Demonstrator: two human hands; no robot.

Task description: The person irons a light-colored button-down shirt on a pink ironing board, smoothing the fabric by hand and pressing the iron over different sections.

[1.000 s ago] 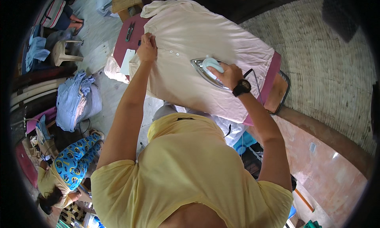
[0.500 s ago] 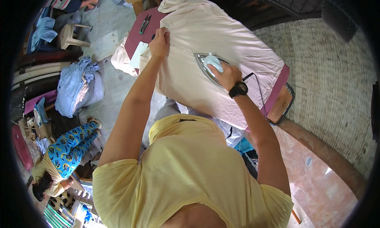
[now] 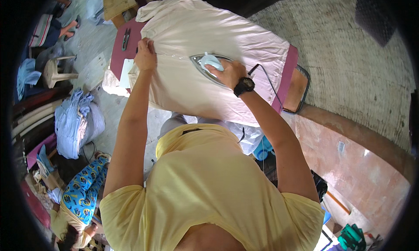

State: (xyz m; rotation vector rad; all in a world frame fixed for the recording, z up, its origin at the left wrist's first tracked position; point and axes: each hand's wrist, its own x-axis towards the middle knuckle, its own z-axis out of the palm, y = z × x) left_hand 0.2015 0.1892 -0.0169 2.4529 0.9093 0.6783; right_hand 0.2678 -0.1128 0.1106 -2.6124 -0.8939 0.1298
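Maroon-covered, the ironing board (image 3: 116, 58) in the head view carries a cream buttoned shirt (image 3: 174, 74) spread over most of it. Toward the board's left end, the left hand (image 3: 145, 54) rests on the shirt with fingers bunched; whether they pinch fabric, I cannot tell. At the board's middle, the right hand (image 3: 232, 73) is wrapped around the electric iron (image 3: 205, 62). Slack cloth could get pressed into creases; the iron's tip might catch the buttons (image 3: 180, 57), and the cord (image 3: 271, 83) could snag at the board's right end.

Here's the garment (image 3: 179, 85) across the table (image 3: 115, 58), iron (image 3: 211, 62) on top! Snips (image 3: 125, 45) on the table's left end, cloth pile (image 3: 69, 126) farther left.
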